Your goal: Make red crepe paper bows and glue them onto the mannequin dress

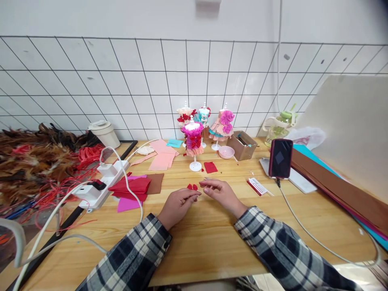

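Observation:
Pinched between the fingers of my left hand [179, 205] is a small red paper bow [192, 186], its loops sticking up above the fingertips. Just to the right, my right hand [220, 195] has thumb and fingers close together around a thin, small item near the fingertips, too tiny to name. Behind the hands stands a miniature dress form [194, 139] in a magenta and pink paper dress with red bows, on a white base. A red paper piece [210, 167] lies on the wooden table [194, 246] beside that base.
More dressed forms [222, 124] stand behind. A pink bowl [226, 152] and cardboard box [242, 147] are at back right, a phone [280, 158] on its stand at right. Left are folded red paper [130, 189], a power strip [101, 184] with loose cables, and feathers [36, 161].

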`<state>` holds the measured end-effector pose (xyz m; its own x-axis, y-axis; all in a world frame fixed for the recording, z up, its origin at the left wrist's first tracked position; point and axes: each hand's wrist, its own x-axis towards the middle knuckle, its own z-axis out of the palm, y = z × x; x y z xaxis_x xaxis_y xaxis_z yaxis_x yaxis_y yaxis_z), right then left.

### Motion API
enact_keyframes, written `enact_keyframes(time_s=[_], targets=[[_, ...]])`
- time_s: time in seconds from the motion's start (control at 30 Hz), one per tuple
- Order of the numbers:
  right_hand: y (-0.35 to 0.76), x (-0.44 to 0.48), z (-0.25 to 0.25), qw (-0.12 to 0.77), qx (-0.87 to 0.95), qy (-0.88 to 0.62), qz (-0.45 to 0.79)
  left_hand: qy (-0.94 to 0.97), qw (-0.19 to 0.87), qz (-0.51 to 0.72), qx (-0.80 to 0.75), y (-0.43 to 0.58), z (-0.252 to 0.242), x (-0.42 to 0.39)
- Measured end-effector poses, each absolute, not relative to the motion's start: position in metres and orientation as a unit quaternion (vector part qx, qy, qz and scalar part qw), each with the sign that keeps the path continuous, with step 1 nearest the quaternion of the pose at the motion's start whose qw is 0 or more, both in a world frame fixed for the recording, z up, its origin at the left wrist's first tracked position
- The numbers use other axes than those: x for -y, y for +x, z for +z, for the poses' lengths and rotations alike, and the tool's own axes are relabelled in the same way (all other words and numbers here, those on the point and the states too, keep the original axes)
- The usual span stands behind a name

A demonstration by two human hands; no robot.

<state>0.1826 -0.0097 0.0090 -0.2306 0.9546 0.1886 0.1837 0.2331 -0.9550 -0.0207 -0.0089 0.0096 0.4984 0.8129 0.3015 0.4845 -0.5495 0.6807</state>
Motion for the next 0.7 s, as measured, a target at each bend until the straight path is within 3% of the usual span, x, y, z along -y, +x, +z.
enact_keyframes(time_s=[0.2, 0.4, 0.57, 0.7], targets=[[0.173, 0.009, 0.002, 0.434, 0.637, -0.449, 0.451, 0.835, 0.259, 0.302, -0.379, -0.019, 0.008, 0.009], [0.171, 0.015, 0.005, 0.479, 0.729, -0.417, 0.256, 0.812, 0.286, 0.298, -0.412, -0.017, 0.011, 0.010], [0.173, 0.015, 0.001, 0.414, 0.807, -0.402, 0.127, 0.785, 0.307, 0.318, -0.435, -0.017, 0.011, 0.008], [0.175, 0.013, -0.002, 0.398, 0.819, -0.402, 0.100, 0.784, 0.327, 0.313, -0.426, -0.017, 0.011, 0.011]])
